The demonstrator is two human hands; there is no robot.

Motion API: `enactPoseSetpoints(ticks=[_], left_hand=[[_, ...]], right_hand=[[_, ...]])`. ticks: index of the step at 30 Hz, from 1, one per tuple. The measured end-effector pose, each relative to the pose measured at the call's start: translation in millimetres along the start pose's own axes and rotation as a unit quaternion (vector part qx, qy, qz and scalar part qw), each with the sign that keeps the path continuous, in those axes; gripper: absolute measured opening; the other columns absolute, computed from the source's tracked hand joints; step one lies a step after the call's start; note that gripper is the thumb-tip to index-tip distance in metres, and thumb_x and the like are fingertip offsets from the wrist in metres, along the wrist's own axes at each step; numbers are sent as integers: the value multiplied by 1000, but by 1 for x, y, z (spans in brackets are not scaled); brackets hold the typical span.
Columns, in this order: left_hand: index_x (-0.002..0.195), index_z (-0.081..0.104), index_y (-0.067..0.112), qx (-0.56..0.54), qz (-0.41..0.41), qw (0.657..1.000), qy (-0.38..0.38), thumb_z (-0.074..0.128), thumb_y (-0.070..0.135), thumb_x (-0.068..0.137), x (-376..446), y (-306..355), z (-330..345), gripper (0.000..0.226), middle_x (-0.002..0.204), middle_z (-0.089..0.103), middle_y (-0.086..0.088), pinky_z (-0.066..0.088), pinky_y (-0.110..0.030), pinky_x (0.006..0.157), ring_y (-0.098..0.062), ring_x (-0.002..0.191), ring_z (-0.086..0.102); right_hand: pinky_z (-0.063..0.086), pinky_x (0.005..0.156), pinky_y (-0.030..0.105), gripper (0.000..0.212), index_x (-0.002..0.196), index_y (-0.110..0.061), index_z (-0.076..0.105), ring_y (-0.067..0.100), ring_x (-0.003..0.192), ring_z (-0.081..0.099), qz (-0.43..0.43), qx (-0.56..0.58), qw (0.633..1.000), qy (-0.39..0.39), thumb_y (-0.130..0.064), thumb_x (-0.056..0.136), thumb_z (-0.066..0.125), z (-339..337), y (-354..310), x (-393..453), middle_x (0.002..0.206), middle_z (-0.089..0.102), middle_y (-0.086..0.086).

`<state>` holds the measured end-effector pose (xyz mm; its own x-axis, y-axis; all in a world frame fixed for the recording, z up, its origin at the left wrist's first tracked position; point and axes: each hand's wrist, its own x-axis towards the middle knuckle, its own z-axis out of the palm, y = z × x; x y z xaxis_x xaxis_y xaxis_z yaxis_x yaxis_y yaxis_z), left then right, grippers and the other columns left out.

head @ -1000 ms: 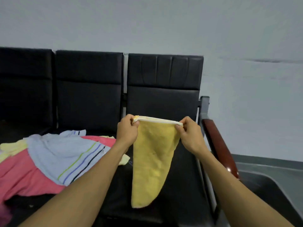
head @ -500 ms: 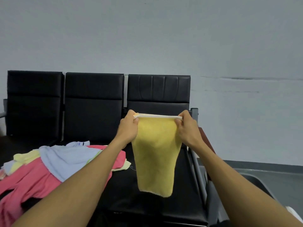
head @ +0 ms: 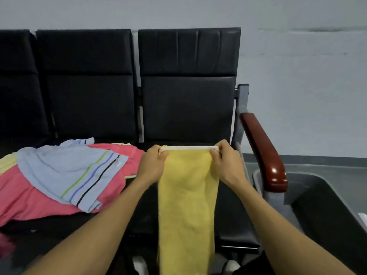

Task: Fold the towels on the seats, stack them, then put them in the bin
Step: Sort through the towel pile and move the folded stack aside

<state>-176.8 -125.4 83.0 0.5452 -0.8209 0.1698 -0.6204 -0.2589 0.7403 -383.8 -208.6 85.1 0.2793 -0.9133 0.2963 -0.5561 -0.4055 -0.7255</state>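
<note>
A yellow towel (head: 187, 205) folded lengthwise hangs in a narrow strip over the right-hand black seat (head: 234, 225), its white top hem stretched level. My left hand (head: 152, 163) pinches the hem's left corner and my right hand (head: 226, 161) pinches the right corner. The strip runs down past the seat's front edge and out of the frame. On the seat to the left lies a loose heap: a light blue striped towel (head: 65, 171) on top of a pink towel (head: 25, 201), with a pale yellow one (head: 6, 162) peeking out behind. A dark grey bin (head: 325, 211) stands at the right.
The bench has three black padded seats with backrests (head: 188, 72) against a grey wall. A glossy brown armrest (head: 262, 149) on a grey metal post separates the right seat from the bin. Something white shows at the bin's right rim (head: 362, 220).
Both hands have lowered the yellow towel from chest height to just above the right seat. It now hangs straight and long instead of bunching to a point. The view tilted down.
</note>
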Motion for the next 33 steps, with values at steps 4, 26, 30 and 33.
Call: enactPoseSetpoints(ticks=[4, 26, 30, 33], left_hand=[[75, 52, 17, 7, -11, 1000, -12, 55, 20, 101, 14, -43, 40, 26, 73, 53, 3, 31, -29, 55, -11, 67, 48], [74, 73, 18, -247, -164, 948, -115, 61, 34, 99, 41, -86, 86, 32, 94, 76, -1, 54, -41, 88, -24, 94, 69], [92, 70, 18, -211, -181, 943, -184, 71, 2, 89, 34, -91, 85, 16, 90, 69, -15, 52, -34, 66, -20, 76, 64], [117, 62, 27, -185, -201, 920, -282, 63, -12, 86, 30, -90, 81, 50, 101, 62, -17, 51, -28, 54, -17, 68, 61]], right_hand=[[47, 59, 30, 11, 93, -22, 56, 14, 74, 62, 18, 40, 999, -28, -30, 101, 55, 39, 43, 8, 80, 63, -4], [49, 68, 32, 11, 84, -14, 62, 16, 76, 64, 196, 208, 955, -78, -12, 90, 71, 84, 102, 41, 79, 68, 1], [49, 65, 29, 39, 96, -29, 54, 18, 86, 61, 271, 139, 944, -128, -3, 80, 79, 92, 113, 31, 103, 59, 5], [57, 78, 37, 41, 106, -29, 52, 23, 97, 63, 305, 127, 921, -208, -9, 82, 79, 91, 115, 25, 109, 59, 6]])
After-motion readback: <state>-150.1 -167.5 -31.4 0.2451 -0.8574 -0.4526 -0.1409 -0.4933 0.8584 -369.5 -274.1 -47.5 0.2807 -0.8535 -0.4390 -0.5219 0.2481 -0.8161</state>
